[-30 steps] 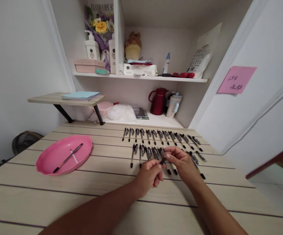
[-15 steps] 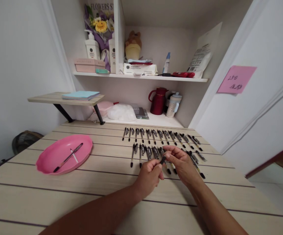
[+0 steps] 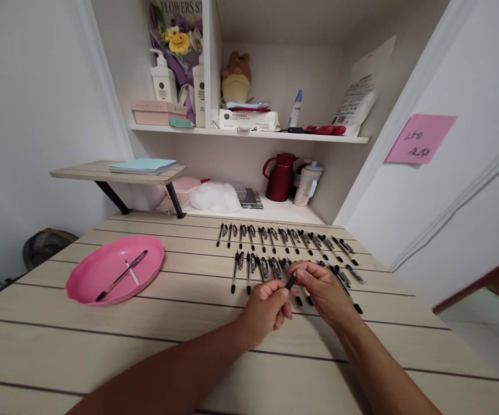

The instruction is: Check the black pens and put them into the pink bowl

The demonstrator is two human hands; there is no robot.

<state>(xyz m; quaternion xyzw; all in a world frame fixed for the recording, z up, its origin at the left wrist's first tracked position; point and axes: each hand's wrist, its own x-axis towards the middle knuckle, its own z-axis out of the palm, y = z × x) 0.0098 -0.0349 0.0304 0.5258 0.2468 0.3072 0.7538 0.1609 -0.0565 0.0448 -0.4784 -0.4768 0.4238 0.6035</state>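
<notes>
Between my fingertips is a pen (image 3: pixel 291 281), of which only a short black stretch shows. My left hand (image 3: pixel 267 304) pinches its lower end, the fingers curled in. The thumb and fingers of my right hand (image 3: pixel 320 285) close on the other end; the rest of the pen is hidden by the hands. Beneath and beyond them lie two rows of pens with black ends, their clear-and-black caps beside them: a back row (image 3: pixel 274 241) and a front row (image 3: pixel 248 274). My right hand covers part of the front row.
At the left stands a pink scalloped tray (image 3: pixel 76 279) holding a pen (image 3: pixel 122 275) and a thin white stick (image 3: pixel 132 273). A small raised shelf (image 3: pixel 76 171) with blue paper (image 3: pixel 143 166) is behind it. Along the back, a red jug (image 3: pixel 279 178) and a cup (image 3: pixel 307 184) stand under a shelf.
Both hands have shifted slightly, with the pen still between them. A little more of its black part shows. The rows of pens and the tray's contents look the same.
</notes>
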